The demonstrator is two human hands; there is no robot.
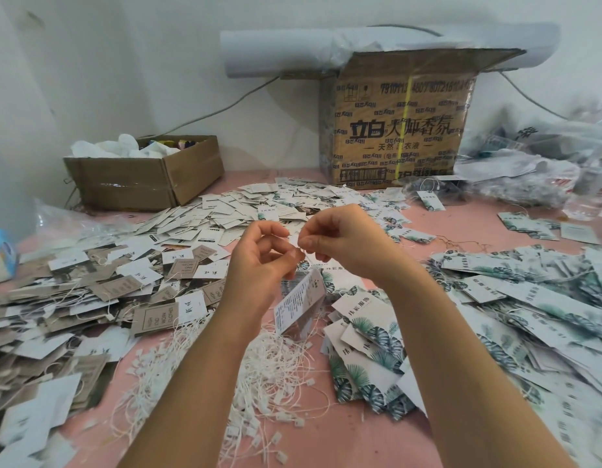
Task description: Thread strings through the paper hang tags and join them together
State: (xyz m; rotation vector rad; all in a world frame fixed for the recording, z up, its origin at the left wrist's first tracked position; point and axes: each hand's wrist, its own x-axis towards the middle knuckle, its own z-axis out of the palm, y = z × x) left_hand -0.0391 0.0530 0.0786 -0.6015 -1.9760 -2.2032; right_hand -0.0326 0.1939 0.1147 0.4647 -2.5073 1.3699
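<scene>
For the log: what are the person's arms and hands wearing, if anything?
Nothing visible. The left hand and right hand are bare: no gloves, rings or watch showing. The left forearm and right forearm are bare to the frame edge; no sleeve shows.

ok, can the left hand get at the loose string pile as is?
Likely yes: the string pile lies uncovered right under the left hand, though its grip is busy with a string.
</scene>
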